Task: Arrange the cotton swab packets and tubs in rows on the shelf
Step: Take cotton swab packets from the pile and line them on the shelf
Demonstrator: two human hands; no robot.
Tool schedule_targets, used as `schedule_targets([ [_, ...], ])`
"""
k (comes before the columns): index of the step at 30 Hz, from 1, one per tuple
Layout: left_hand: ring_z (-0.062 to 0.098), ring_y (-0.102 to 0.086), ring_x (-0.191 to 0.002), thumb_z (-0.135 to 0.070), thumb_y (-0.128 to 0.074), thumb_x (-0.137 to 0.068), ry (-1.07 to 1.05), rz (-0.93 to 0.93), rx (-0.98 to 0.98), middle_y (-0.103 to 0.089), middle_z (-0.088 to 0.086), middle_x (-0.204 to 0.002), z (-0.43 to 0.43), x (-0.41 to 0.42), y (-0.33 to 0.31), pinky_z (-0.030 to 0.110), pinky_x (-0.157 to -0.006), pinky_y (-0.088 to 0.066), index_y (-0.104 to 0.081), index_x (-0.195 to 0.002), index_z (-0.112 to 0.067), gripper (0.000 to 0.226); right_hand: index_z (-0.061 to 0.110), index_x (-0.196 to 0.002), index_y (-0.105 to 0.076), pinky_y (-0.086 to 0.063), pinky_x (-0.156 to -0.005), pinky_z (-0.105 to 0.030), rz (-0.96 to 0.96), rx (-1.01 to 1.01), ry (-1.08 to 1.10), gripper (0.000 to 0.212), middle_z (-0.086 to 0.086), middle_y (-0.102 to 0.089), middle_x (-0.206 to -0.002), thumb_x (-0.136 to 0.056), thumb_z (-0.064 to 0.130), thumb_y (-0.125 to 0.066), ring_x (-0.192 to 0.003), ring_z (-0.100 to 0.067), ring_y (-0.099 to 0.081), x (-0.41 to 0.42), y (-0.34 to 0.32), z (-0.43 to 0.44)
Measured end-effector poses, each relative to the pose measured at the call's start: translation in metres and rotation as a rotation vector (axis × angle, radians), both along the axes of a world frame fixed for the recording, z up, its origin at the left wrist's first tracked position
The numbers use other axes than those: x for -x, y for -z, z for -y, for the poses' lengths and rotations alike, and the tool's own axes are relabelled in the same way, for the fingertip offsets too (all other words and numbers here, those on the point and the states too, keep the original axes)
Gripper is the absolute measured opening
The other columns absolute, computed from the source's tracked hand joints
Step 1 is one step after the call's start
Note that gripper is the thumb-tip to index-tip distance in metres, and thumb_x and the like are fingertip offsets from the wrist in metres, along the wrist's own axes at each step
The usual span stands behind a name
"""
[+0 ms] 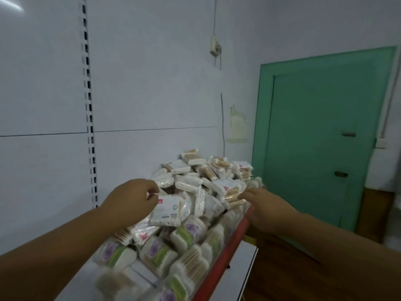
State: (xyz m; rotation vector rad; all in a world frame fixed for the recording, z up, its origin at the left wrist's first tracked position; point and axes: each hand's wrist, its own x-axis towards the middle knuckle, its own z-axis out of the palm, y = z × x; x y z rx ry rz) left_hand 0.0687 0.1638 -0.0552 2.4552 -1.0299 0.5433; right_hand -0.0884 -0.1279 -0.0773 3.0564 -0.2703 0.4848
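- A white metal back panel (43, 105) stands on my left, with a slotted upright strip (90, 127) running down it.
- My left hand (132, 198) is raised over the shelf, fingers curled, and the thumb and fingertips pinch the top corner of a flat clear plastic packet of white cotton swabs with a printed label (171, 210).
- That packet hangs tilted just above the other stock, touching the loose packets beneath it.
- Below my left hand, swab packets with green and purple labels (160, 250) stand upright in rows, packed side by side along the shelf's front; the nearest ones are blurred.
- Further back, a loose heap of clear packets with white-tipped and wooden-stick swabs (204, 174) lies jumbled against the panel.
- A red front rail (227, 246) edges the shelf.
- My right hand (260, 209) reaches across the rail, fingers pointing at a packet of wooden-stick swabs (232, 195) on the heap's near side; the fingertips touch it, but I cannot tell whether they grip it.
- On the right, a green door (314, 137) is set in the pale wall.
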Motion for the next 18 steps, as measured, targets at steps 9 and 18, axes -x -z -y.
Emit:
schedule_targets([
  [9,-0.002,-0.053,-0.077,-0.025,-0.058,-0.087,0.171,0.103,0.109,-0.054,-0.022,-0.079,0.087,0.006,-0.024,0.016,-0.064,-0.034,-0.061,-0.081,-0.036,0.013,0.059,-0.142,-0.006,-0.021,-0.115,-0.049,-0.088,-0.108,-0.053,0.088,0.004,-0.010,-0.160,-0.080,0.052,-0.068,-0.143,-0.024,-0.023,-0.044,0.009,0.091],
  [18,0.009,-0.067,-0.070,-0.026,-0.066,-0.086,0.269,-0.402,0.114,-0.072,-0.011,-0.077,0.182,0.018,-0.036,0.020,-0.058,-0.052,-0.073,-0.086,-0.029,0.007,0.062,-0.139,0.001,-0.035,-0.105,-0.032,-0.197,-0.016,-0.429,0.096,0.004,0.006,-0.161,-0.080,0.043,-0.072,-0.142,-0.022,-0.025,-0.109,0.019,0.128],
])
